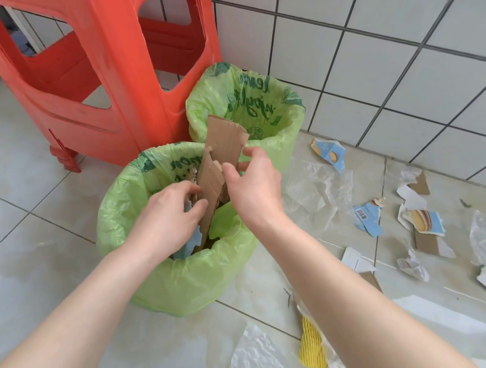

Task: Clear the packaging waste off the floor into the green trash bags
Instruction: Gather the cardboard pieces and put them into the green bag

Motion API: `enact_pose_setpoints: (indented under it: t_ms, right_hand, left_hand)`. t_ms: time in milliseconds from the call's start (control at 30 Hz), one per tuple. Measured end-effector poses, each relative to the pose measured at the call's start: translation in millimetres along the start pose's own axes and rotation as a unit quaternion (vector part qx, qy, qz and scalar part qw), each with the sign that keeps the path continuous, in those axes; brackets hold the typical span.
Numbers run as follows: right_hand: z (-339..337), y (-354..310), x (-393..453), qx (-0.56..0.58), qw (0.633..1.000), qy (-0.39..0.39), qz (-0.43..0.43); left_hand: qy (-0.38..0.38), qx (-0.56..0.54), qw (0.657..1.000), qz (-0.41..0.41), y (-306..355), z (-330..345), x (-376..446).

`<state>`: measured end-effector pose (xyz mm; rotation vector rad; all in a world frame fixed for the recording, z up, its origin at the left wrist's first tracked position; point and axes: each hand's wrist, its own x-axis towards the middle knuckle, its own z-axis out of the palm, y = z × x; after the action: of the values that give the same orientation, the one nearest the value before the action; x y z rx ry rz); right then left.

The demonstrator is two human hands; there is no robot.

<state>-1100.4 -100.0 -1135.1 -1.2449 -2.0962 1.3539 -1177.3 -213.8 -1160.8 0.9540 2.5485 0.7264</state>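
The left hand (167,219) closes its grip on the lower edge of a tall brown cardboard strip (216,173), fingers curled around it just above the mouth of the near green trash bag (165,273). The right hand (254,185) pinches the strip's upper right edge between thumb and fingers. Both forearms reach forward from the bottom of the view, palms turned inward toward each other. The one strip stands nearly upright, long axis vertical, its lower end inside the near bag beside a pale blue scrap (191,244).

Two green bags stand side by side; the far green trash bag (280,117) sits against the tiled wall (379,62), next to a red plastic stool (76,48). On the floor (8,227) to the right lie several printed carton scraps (367,216), clear plastic film (313,191), white paper bits and two yellow foam nets (310,348).
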Motion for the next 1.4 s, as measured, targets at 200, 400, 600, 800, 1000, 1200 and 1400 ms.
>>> enact_pose_setpoints:
  t_ms: [200,400,600,800,1000,1200,1400]
  right_hand:
    - [0.3,-6.2,22.4,-0.038,0.999,0.005,0.008]
    - [2.4,-9.0,22.5,-0.066,0.997,-0.029,-0.039]
    - [13.9,9.5,2.7,-0.122,0.986,-0.116,-0.004]
    - [-6.1,9.7,-6.8,-0.070,0.994,-0.083,-0.002]
    - [-59.0,22.9,-14.1,-0.053,0.996,-0.072,-0.003]
    - [-118.0,58.3,-35.8,-0.064,0.996,-0.053,0.013]
    - [-154.7,151.4,-62.6,-0.139,0.985,-0.040,0.099]
  left_hand:
    - [0.038,-0.054,0.997,0.029,13.4,-2.5,-2.3]
    - [0.051,0.006,0.998,0.045,2.6,0.6,-1.0]
    - [0.025,0.015,0.999,0.031,-12.6,0.3,-3.5]
    - [0.055,-0.019,0.998,0.038,-0.8,-1.6,-11.2]
    - [0.134,0.004,0.985,0.108,36.3,-8.0,-21.1]
    - [0.143,-0.023,0.973,0.177,78.3,7.3,-30.1]
    - [0.052,-0.095,0.967,0.229,107.6,78.9,-57.2]
